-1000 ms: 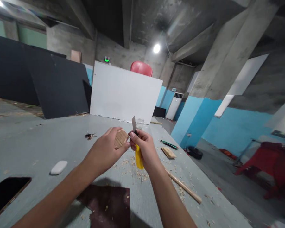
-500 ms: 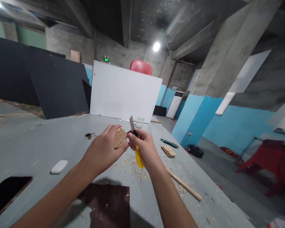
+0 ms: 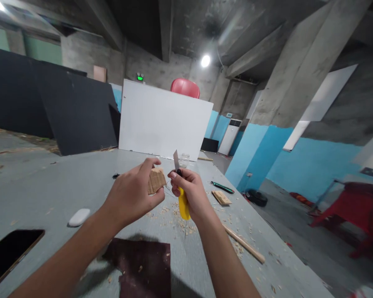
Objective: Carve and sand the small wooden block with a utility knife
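Observation:
A small block of wood (image 3: 156, 181) with grooved lines on its face is held in my left hand (image 3: 135, 192), between thumb and fingers, with the index finger raised off its top edge. My right hand (image 3: 188, 188) is closed round the yellow handle of a utility knife (image 3: 183, 203), its blade pointing up and away from me. The blade is apart from the wood, a short gap to its right. Wood shavings (image 3: 186, 225) lie scattered on the grey table (image 3: 90, 186) under both hands.
A second wood piece (image 3: 221, 197), a green-black cutter (image 3: 223, 187) and a wooden stick (image 3: 245, 244) lie to the right. A glass jar (image 3: 184, 159) stands before the white board (image 3: 164, 120). Near me are dark red sheet (image 3: 149, 265), white case (image 3: 79, 217) and phone (image 3: 12, 256).
My left hand has shifted slightly left, its index finger lifting and the wood turning a little. The knife has moved slightly right, widening the gap between blade and wood.

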{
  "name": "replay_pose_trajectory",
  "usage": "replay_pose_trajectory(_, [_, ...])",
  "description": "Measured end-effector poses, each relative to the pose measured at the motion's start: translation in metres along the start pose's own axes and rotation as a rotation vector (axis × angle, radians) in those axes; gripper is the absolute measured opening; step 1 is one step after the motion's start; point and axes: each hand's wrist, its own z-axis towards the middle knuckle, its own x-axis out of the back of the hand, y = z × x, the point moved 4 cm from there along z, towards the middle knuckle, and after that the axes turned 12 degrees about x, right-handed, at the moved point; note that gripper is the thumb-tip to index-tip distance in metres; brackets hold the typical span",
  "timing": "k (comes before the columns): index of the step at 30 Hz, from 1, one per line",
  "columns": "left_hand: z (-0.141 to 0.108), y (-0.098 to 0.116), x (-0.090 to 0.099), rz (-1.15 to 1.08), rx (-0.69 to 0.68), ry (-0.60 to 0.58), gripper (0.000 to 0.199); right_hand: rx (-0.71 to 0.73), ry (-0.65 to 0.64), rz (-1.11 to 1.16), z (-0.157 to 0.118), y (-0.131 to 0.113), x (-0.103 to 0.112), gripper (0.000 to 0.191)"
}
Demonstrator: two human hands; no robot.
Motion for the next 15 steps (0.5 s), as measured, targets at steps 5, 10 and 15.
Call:
replay_pose_trajectory(5, [0.0014,-0.0042,0.0012,-0.007,0.000,0.008,0.039,0.003,0.005,-0.032,0.0002,0.0022,-0.0007,0.020])
replay_pose_trajectory(10, [0.0010,-0.0016,0.0052,-0.046,-0.106,-0.004,0.032,0.005,0.006,-0.018,-0.0003,0.0006,-0.0022,0.021])
replay_pose_trajectory(15, [0.0003,-0.0002,0.0055,-0.092,-0.132,-0.079,0.035,0.007,0.001,-0.005,-0.0009,-0.0003,-0.0025,0.023])
